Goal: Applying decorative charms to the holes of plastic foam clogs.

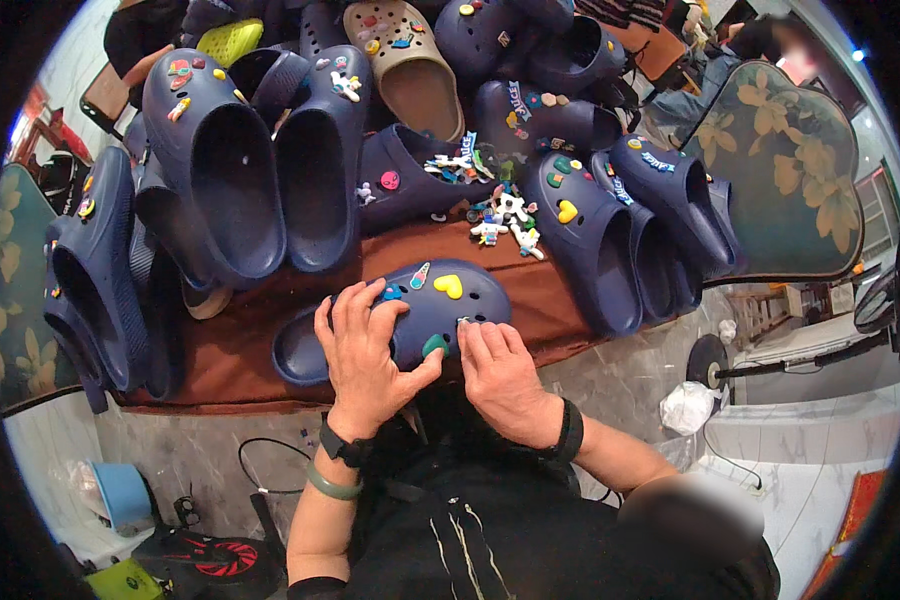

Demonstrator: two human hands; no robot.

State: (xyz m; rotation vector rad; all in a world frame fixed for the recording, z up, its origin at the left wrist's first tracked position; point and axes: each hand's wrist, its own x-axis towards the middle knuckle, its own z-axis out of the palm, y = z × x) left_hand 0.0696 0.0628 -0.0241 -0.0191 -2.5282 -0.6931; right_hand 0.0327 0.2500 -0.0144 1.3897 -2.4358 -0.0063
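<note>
A navy clog [488,292] lies sideways at the table's near edge, its toe to the right. On it show a yellow heart charm [449,287], an ice-cream charm [420,275], a blue charm [392,292] and a green charm [435,346]. My left hand [362,345] grips the clog across its upper, the thumb at the green charm and the fingers by the blue one. With fingertips pinched together, my right hand [500,375] holds a small whitish charm [463,322] against the toe's holes; the fingers hide most of it.
A pile of loose charms [505,215] lies on the brown cloth [240,345] beyond the clog. Several decorated navy clogs [210,170] stand to the left and right, with a beige clog [410,80] at the back. Flowered chair backs [785,170] flank the table.
</note>
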